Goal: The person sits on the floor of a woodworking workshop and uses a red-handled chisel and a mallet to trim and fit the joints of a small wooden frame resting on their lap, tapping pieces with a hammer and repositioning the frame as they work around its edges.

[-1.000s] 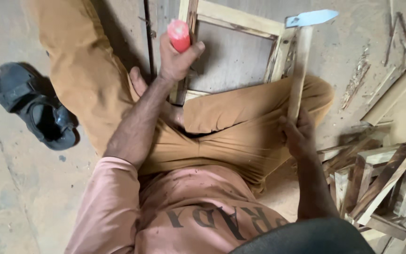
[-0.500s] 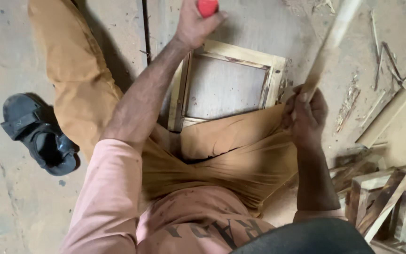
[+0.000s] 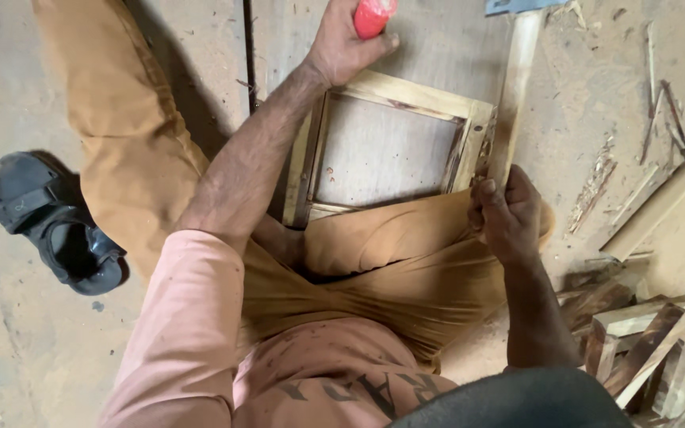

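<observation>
Over the wooden frame, left hand clasps a red handle; right hand clasps the hammer shaft.

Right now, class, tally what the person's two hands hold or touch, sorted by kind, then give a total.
Red-handled tool, in left hand: 1
Wooden-handled hammer, in right hand: 1
Wooden frame, under left hand: 1
Total: 3

Our clothes, seen from above

We wear a faded pink short-sleeved shirt with dark lettering across the chest and small dark specks on the cloth, and mustard-brown trousers, creased and dusty. Our forearms are bare, our left hand and right hand ungloved.
</observation>
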